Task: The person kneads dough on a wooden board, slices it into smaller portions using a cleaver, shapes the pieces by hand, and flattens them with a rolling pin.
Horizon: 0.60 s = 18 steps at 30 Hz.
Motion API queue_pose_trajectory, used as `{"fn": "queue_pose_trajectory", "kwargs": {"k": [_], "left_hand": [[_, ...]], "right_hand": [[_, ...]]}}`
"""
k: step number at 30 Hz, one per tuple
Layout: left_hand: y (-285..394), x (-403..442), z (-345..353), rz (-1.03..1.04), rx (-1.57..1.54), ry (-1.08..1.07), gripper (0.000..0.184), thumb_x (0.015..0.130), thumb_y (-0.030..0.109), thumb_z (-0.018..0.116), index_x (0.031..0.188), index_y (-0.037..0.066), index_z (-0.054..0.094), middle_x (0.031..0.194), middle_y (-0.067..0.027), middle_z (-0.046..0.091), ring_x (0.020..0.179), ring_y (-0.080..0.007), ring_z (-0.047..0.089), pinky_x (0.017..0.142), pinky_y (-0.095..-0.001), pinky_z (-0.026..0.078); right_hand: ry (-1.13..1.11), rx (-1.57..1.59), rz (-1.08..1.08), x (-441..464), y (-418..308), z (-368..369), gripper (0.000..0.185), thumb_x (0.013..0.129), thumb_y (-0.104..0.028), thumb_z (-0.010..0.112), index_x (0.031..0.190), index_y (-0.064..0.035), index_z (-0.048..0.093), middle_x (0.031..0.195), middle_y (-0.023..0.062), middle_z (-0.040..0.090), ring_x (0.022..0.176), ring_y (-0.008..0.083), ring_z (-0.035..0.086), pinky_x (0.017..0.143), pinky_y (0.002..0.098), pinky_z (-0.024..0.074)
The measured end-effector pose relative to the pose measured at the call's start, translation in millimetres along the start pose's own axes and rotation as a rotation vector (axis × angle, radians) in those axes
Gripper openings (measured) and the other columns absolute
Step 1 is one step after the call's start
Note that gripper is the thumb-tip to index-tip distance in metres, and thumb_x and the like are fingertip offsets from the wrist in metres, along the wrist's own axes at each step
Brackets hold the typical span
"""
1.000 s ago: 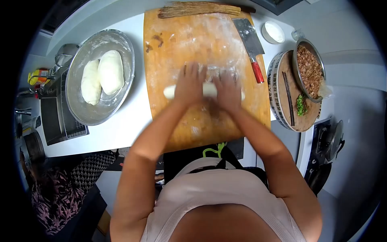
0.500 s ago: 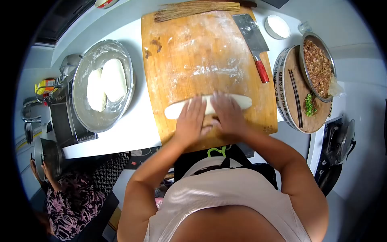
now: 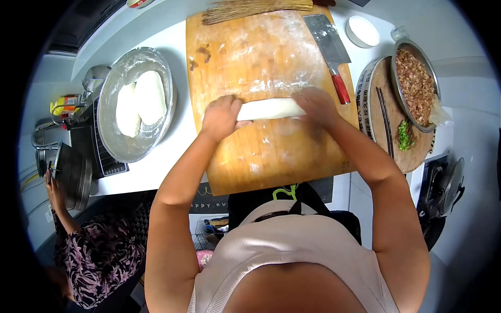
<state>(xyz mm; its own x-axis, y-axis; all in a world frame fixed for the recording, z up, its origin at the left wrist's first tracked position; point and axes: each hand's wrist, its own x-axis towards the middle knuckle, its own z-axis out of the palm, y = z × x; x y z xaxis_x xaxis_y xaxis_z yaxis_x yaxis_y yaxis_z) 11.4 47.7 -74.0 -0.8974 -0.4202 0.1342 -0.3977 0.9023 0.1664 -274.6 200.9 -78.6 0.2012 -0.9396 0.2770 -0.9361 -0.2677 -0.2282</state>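
A white log of dough (image 3: 272,109) lies across the floured wooden board (image 3: 250,156). My left hand (image 3: 222,116) is closed round its left end, fingers curled over the far side and thumb near. At the other end, my right hand (image 3: 317,108) grips the dough; motion blurs it and its fingers partly hide the tip. A cleaver (image 3: 327,44) with a red handle lies on the board beyond my right hand. On the left, a metal basin (image 3: 112,148) holds two thick dough pieces (image 3: 150,98).
A straw brush (image 3: 255,10) lies along the board's far edge. To the right are a white bowl (image 3: 362,31), a round chopping board (image 3: 377,107) with chopsticks (image 3: 385,122) and chopped greens (image 3: 404,136), and a bowl of minced filling (image 3: 415,83). Another person (image 3: 102,255) holds a dark pot (image 3: 73,177) at left.
My hands have gone from the middle of the dough log out to its two ends. The log now lies farther from me on the board. The other person's pot has moved slightly.
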Motion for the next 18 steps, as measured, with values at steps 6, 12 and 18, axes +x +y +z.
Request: {"fn": "queue_pose_trajectory", "kwargs": {"k": [6,12,18], "left_hand": [[-14.8,-23.1,-0.6,0.038,0.029,0.029,0.060,0.075,0.059,0.068,0.105,0.008,0.063,0.095,-0.0102,0.062,0.088,-0.0286,0.063,0.074,-0.0402,0.051],[5.0,-21.4,-18.1,-0.018,0.216,0.073,0.089,0.070,0.071,0.063,0.124,0.002,0.055,0.119,-0.0180,0.059,0.109,-0.0340,0.057,0.096,-0.0484,0.044],[90.0,65.3,42.1,0.010,0.086,-0.121,0.058,0.080,0.036,0.071,0.125,0.003,0.054,0.116,-0.0168,0.061,0.108,-0.0333,0.059,0.092,-0.0411,0.047]], "right_hand": [[-0.036,-0.026,0.009,-32.1,23.1,-4.4,0.052,0.070,-0.035,0.079,0.113,-0.0100,0.062,0.095,0.0067,0.062,0.087,0.0284,0.062,0.073,0.0410,0.0500],[0.029,-0.127,0.146,-40.2,9.5,-21.4,0.067,0.064,-0.046,0.079,0.117,-0.0096,0.059,0.101,0.0059,0.060,0.103,0.0278,0.057,0.088,0.0462,0.0446],[-0.163,-0.036,0.104,6.5,-23.8,3.6,0.067,0.064,-0.049,0.077,0.117,-0.0115,0.059,0.102,0.0045,0.059,0.101,0.0257,0.056,0.086,0.0436,0.0427]]}}
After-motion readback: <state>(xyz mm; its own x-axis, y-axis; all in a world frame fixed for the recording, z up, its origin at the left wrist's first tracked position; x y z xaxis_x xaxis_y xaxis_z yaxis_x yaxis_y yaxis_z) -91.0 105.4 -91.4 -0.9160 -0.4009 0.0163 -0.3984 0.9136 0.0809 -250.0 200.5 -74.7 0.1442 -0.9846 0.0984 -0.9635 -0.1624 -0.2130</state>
